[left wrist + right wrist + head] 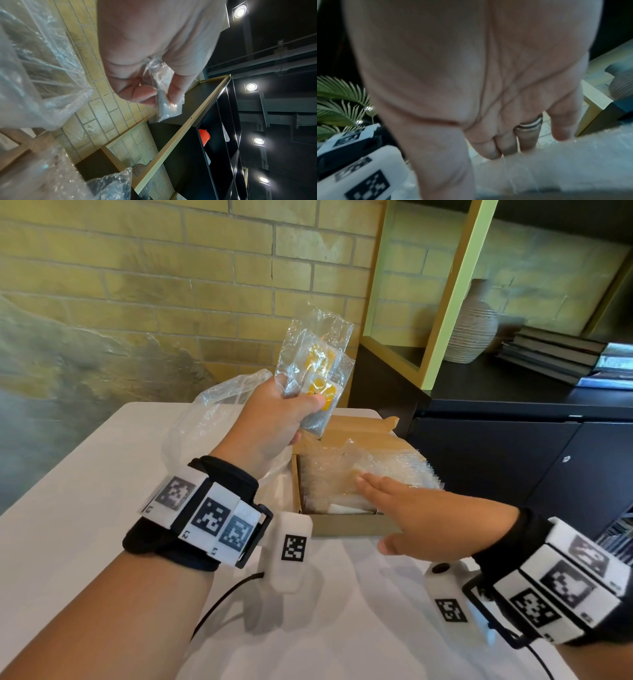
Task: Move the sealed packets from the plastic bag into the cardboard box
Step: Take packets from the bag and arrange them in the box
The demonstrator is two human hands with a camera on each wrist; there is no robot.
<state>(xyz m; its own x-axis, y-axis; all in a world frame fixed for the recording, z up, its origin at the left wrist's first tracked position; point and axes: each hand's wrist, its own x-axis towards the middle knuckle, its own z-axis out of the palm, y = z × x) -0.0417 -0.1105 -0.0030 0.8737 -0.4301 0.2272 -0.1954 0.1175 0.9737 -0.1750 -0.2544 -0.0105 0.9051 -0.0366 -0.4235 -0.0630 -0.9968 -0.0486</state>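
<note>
My left hand (274,419) is raised above the table and grips a few clear sealed packets (315,361) with yellow contents, held upright above the far left corner of the cardboard box (342,527). In the left wrist view the fingers (144,93) curl round the packets' lower end (164,101). The box is open and holds a row of clear packets (394,470) standing on edge. My right hand (404,508) lies flat with straight fingers on top of those packets (565,162). The crumpled clear plastic bag (212,412) lies behind my left hand.
The box sits near the right edge of a white table (85,491). A black cabinet (513,460) stands right of it, carrying a ribbed vase (472,326), stacked books (555,357) and a yellow-green frame (445,302). A brick wall is behind.
</note>
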